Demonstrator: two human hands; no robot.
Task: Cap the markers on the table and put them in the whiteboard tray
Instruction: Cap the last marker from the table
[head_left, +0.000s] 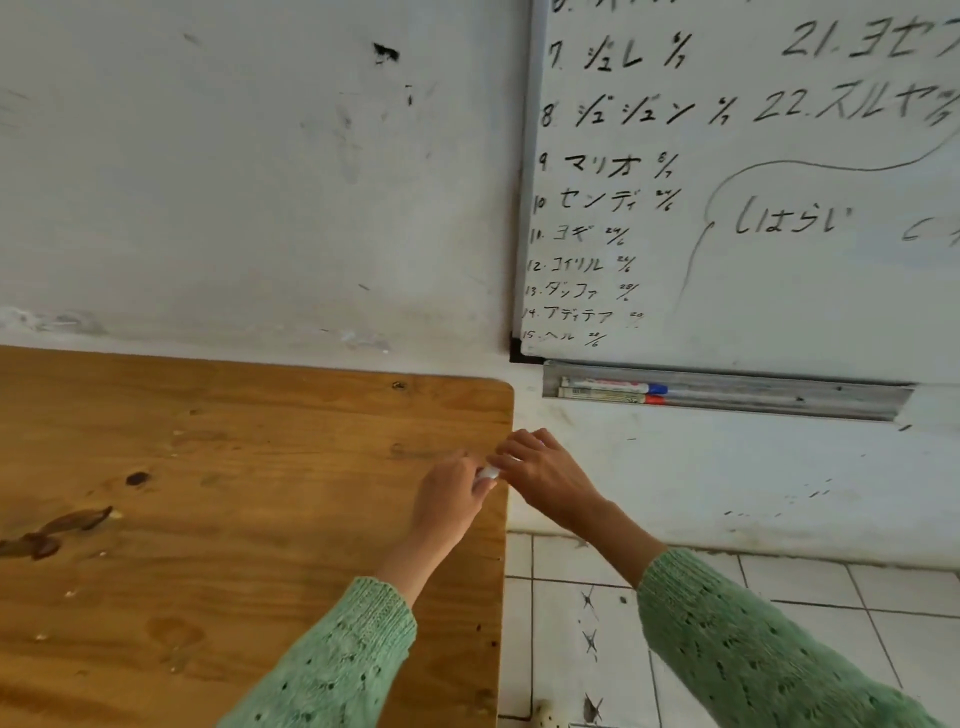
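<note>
Nearly done: two markers in the tray, one in hand.
Blue-capped marker (613, 387) and red-capped marker (610, 398) lie in the tray (857, 402). Left hand (449, 499) and right hand (545, 473) both grasp a white marker (488, 473) above the bench (234, 493) corner, likely capping it; cap hidden.

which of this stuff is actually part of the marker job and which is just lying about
Part of the job:
- marker held between left hand and right hand
- whiteboard tray
- blue-capped marker and red-capped marker already in it
- table

Just lying about:
- whiteboard writing
- floor tiles
</note>
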